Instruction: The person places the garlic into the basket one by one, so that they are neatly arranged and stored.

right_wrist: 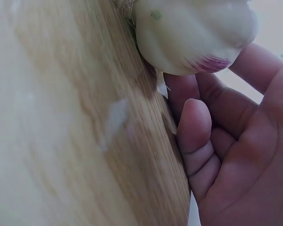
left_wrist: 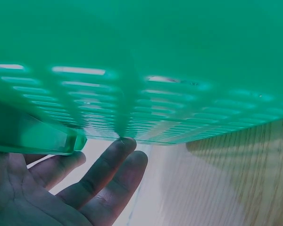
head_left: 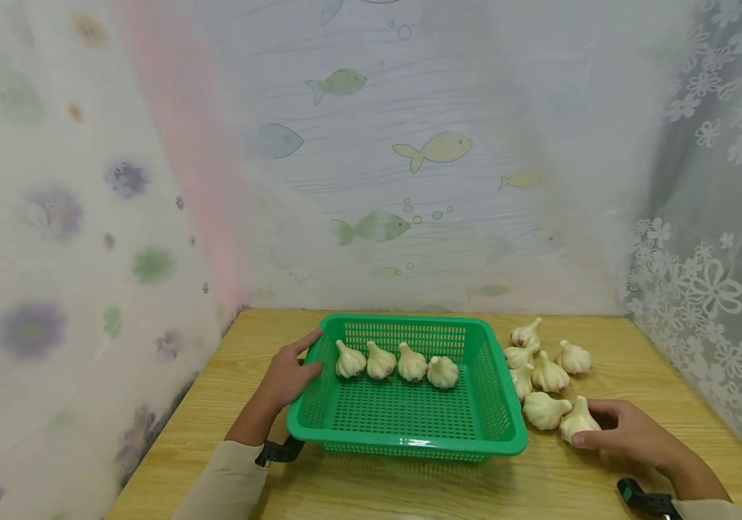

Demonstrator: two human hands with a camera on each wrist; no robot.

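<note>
Head view, from the left: the green plastic basket (head_left: 410,442) sits on the wooden worktop (head_left: 371,491), just right of the left hand (head_left: 285,377). It looks light and fairly stiff, with some give in the slotted walls, so its thick rolled rim is likely the best hold. That hand holds the near-side rim, thumb over the edge; the left wrist view shows its other fingers reaching loosely beneath, along the outer wall, and the forearm slants up from below.

Further right of that hand, a row of four garlic bulbs (head_left: 380,361) lies across the basket's floor. Beyond the basket, six loose garlic bulbs (head_left: 549,373) cluster ahead of the right hand (head_left: 637,438), one just left of its fingertips.

The held garlic bulb (head_left: 579,422) is clamped in that right hand, thumb on the near side, fingers behind, neck pointing up. It should be light and firm, its smooth skin perhaps slightly slippery; the plump body suits a gentle pinch. The wrist hangs low over the worktop, the forearm coming in from the right.
</note>
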